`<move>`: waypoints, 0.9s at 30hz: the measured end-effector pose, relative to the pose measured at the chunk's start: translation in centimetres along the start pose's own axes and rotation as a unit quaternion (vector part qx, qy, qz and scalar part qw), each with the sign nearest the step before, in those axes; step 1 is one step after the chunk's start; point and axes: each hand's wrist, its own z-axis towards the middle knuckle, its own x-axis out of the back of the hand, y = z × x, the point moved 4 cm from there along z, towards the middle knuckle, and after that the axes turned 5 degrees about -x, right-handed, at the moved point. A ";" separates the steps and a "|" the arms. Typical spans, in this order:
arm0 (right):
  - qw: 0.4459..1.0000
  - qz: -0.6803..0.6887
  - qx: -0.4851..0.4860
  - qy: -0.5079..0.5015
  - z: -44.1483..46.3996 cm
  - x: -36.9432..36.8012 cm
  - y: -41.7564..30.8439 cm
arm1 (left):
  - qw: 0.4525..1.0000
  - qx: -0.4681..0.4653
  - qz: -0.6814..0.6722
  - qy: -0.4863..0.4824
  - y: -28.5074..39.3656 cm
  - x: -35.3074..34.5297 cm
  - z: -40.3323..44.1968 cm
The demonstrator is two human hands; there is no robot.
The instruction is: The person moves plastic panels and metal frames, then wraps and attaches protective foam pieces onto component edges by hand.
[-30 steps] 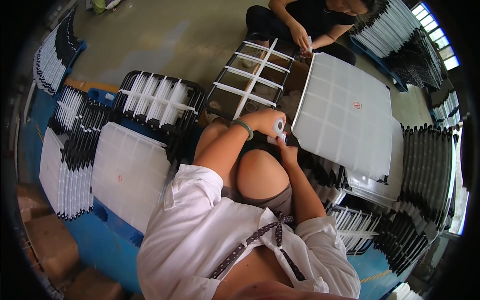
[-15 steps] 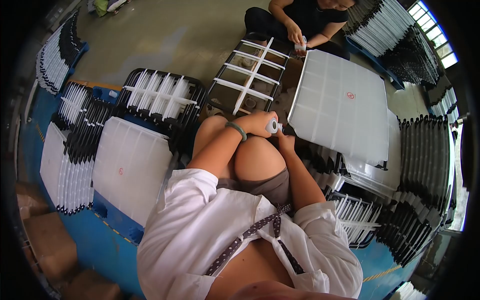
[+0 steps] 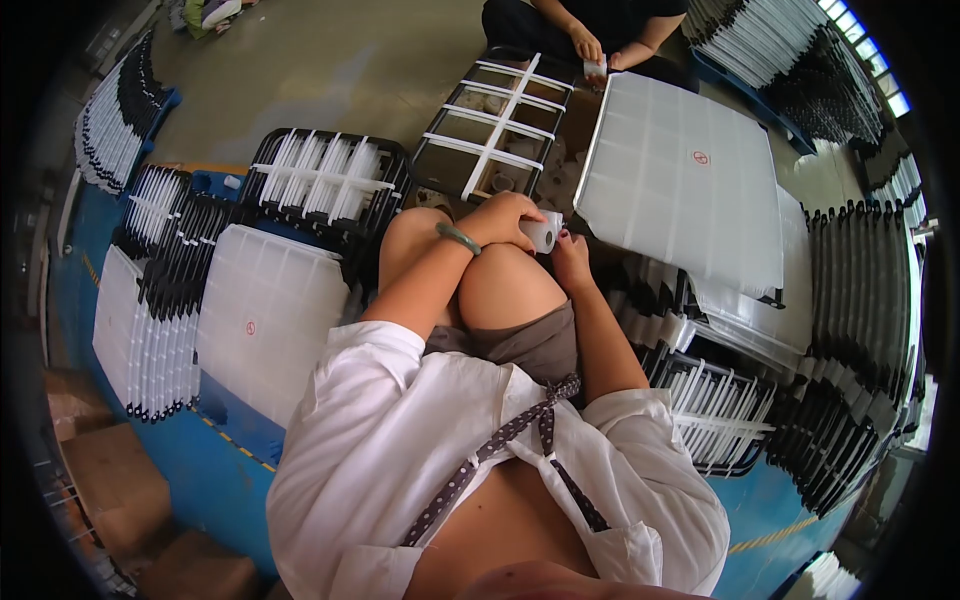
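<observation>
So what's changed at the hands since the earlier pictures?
Relative to the white panel, both the left hand, holding the white roll, and the right hand beside it moved back toward the knees. No visible release. Panel and slatted frame stayed put.

The person (image 3: 505, 290) wears a white shirt (image 3: 400, 430); a dark, white-dotted tie (image 3: 512, 424); grey-brown shorts (image 3: 530, 350); a green bangle (image 3: 459, 238).

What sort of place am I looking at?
Probably an assembly workshop or small factory: dense stacks of similar black-and-white frames, cardboard boxes at lower left, and a co-worker handling something white opposite.
</observation>
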 end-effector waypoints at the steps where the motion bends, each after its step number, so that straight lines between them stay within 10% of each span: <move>1: 0.999 -0.030 0.008 0.026 -0.5 -0.9 -1.1 | 1.000 -0.021 -0.002 0.000 -0.3 -0.2 0.2; 10: 0.988 -0.148 0.048 0.016 -0.5 -1.7 -2.1 | 0.996 -0.072 -0.039 -0.040 -4.0 -1.5 -0.2; 12: 0.953 -0.299 0.000 0.049 0.5 0.6 -0.4 | 0.969 0.031 -0.245 -0.001 -5.8 -2.0 -0.5; 14: 0.993 -0.101 0.060 -0.011 0.8 -0.5 -0.1 | 0.956 0.066 -0.284 0.025 -5.4 -1.3 -0.1; 16: 0.998 -0.058 0.028 -0.020 0.4 -0.8 -0.5 | 0.998 -0.007 -0.001 0.062 -3.8 0.2 0.4; 27: 0.994 -0.074 0.079 -0.028 -0.3 -1.7 -1.8 | 0.977 0.075 0.102 -0.173 -4.4 -1.6 2.8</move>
